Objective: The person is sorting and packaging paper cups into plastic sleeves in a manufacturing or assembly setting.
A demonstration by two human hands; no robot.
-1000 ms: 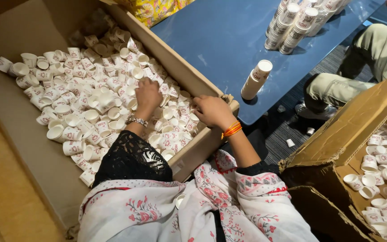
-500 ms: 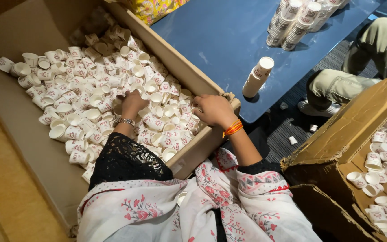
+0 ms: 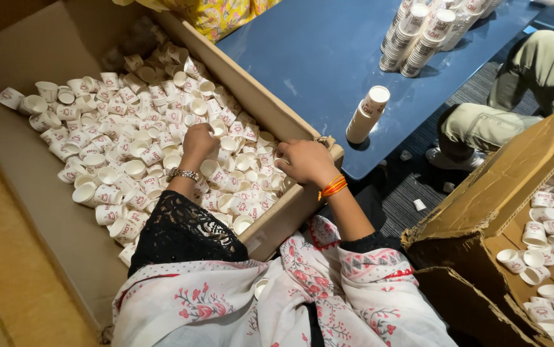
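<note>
A large cardboard box [image 3: 45, 218] lies open in front of me, filled with several loose small white paper cups [image 3: 123, 154]. My left hand [image 3: 198, 142] reaches down into the pile with fingers curled on cups; what it grips is hidden. My right hand [image 3: 304, 160], with orange bangles at the wrist, rests among the cups beside the box's right wall [image 3: 270, 115], fingers curled over a cup. A short stack of nested cups [image 3: 367, 114] stands on the blue table [image 3: 315, 58] just beyond the box wall.
Taller stacks of cups [image 3: 421, 32] stand at the table's far side. Another person's legs in pale trousers [image 3: 514, 96] are at the right. A second cardboard box [image 3: 482, 205] with loose cups [image 3: 546, 250] sits at the lower right. Small scraps lie on the dark floor [image 3: 412, 186].
My left hand has shifted slightly within the cup pile, and the view has moved a little. My right hand stays by the box wall.
</note>
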